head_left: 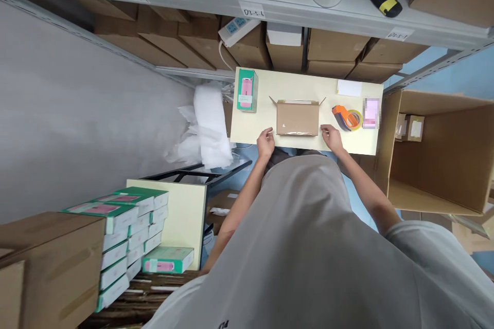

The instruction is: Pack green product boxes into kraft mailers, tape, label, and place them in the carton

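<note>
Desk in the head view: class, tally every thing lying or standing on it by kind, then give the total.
Carton: 1
Green box: 1
Tape dispenser: 1
White sheet: 1
Pink item, blurred: 1
Total: 5

Orange tape dispenser (346,117) and green carton (247,90) lie on table (301,85).
</note>
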Available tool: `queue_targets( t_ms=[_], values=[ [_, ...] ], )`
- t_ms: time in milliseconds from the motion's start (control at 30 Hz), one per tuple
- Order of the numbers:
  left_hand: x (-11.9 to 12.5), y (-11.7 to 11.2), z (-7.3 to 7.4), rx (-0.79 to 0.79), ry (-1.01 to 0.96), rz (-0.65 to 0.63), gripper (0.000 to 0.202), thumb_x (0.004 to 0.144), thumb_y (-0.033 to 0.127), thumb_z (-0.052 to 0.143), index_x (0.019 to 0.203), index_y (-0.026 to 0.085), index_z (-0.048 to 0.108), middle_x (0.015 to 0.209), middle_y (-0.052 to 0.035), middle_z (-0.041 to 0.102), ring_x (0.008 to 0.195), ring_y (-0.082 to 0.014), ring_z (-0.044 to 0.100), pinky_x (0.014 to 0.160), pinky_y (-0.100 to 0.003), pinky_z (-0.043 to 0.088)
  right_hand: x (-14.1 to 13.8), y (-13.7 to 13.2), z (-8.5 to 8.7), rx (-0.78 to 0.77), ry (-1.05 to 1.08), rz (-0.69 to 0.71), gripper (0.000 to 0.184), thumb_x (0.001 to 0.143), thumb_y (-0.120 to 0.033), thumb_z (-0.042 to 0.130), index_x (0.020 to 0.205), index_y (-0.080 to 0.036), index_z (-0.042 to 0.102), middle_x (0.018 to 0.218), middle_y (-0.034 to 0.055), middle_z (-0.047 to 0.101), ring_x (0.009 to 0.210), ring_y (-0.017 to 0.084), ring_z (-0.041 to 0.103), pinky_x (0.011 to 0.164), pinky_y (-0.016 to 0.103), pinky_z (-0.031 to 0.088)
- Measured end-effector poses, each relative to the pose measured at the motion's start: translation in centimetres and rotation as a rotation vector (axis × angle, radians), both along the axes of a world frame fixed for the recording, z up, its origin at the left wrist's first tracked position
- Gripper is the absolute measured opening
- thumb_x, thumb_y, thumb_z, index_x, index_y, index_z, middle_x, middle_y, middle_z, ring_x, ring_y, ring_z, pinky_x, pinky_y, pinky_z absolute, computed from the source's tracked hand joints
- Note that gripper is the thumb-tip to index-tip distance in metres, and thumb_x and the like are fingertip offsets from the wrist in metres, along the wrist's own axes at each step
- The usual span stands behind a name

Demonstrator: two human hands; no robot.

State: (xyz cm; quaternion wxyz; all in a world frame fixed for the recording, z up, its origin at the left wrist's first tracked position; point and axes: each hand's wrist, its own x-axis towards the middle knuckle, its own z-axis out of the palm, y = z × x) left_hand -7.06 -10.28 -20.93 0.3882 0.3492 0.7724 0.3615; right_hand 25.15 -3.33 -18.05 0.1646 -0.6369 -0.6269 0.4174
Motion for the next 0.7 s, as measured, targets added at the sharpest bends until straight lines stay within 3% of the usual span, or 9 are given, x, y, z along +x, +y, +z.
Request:
queue_targets(
  t_ms=[167,300,400,533,700],
  values=[
    [-0.6,5.3,1.0,0.001,-0.105,0.042,0.043,0.086,0.018,0.071,0.128,0.016,0.081,0.14,-0.0185,0.081,0.126,-0.0308,0.079,0.123,-0.051,0.058,-1.6,4.3,0.5,-0.108,0.258,-0.279,0.02,0.102,-0.033,0.062,0.109,-0.018,0.073,0.122,0.0163,0.085,0.108,0.026,0.083,0.108,0.05,0.067],
    [-0.1,7.6,2.0,-0.049,-0.185,0.021,0.065,0.08,0.018,0.078,0.144,0.012,0.076,0.14,-0.0214,0.08,0.136,-0.0346,0.075,0.125,-0.051,0.056,-2.9,5.7,1.6,-0.208,0.471,-0.341,0.034,0.1,-0.053,0.077,0.109,-0.021,0.072,0.114,0.0127,0.086,0.106,0.026,0.085,0.106,0.05,0.069],
    [-0.3,7.2,2.8,-0.002,-0.164,0.027,0.07,0.084,0.025,0.079,0.153,0.015,0.07,0.138,-0.0183,0.081,0.134,-0.0321,0.075,0.124,-0.05,0.057,-2.7,5.4,2.9,-0.153,0.493,-0.341,0.052,0.095,-0.066,0.082,0.118,-0.021,0.072,0.117,0.0141,0.086,0.113,0.029,0.085,0.107,0.053,0.068],
    [-0.8,5.0,3.6,0.101,-0.149,0.027,0.07,0.091,0.037,0.08,0.157,0.02,0.066,0.148,-0.0176,0.077,0.127,-0.0294,0.076,0.113,-0.047,0.063,-1.5,4.1,4.3,-0.034,0.52,-0.263,0.068,0.092,-0.079,0.078,0.132,-0.024,0.072,0.127,0.0153,0.085,0.127,0.032,0.081,0.113,0.054,0.066],
    [0.3,2.1,3.2,0.047,-0.21,0.053,0.073,0.095,0.051,0.079,0.16,0.022,0.063,0.154,-0.0189,0.071,0.113,-0.0252,0.081,0.105,-0.041,0.066,-1.3,1.7,4.0,-0.081,0.509,-0.234,0.076,0.083,-0.087,0.08,0.125,-0.024,0.073,0.126,0.0162,0.085,0.126,0.032,0.08,0.112,0.052,0.066]
  ],
)
